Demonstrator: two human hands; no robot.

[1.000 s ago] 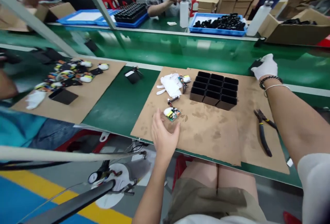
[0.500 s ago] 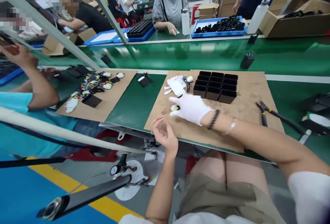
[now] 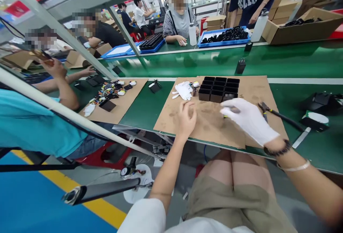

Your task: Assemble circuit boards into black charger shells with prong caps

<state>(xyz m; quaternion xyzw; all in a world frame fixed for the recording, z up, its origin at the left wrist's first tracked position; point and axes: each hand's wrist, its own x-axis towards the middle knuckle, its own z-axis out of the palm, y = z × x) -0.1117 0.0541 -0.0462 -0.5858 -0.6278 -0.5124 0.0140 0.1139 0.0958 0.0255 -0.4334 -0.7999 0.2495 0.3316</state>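
My right hand (image 3: pixel 248 120), in a white glove, hovers over the cardboard sheet (image 3: pixel 203 129) just in front of the black open boxes (image 3: pixel 210 90). Its thumb and fingers are bent together around a small part with yellow on it (image 3: pixel 225 116), mostly hidden by the glove. My left hand (image 3: pixel 187 118) is bare, raised near the sheet's front edge, fingers loosely curved and apart with nothing visible between them. Beyond it lie an empty white glove (image 3: pixel 183 90) and a small white-and-yellow part with wires (image 3: pixel 195 84). The boxes stand in rows, open tops up.
Black-handled pliers (image 3: pixel 265 109) lie on the right of the cardboard. A black device with a white round top (image 3: pixel 315 120) sits farther right. A co-worker in turquoise (image 3: pixel 40 118) works at left beside a pile of wired parts (image 3: pixel 112 92). Black adapters (image 3: pixel 240 67) stand on the green belt (image 3: pixel 187 61).
My right hand has moved right, from near the loose glove to in front of the boxes' right side. My left hand has come up over the cardboard. The view has shifted.
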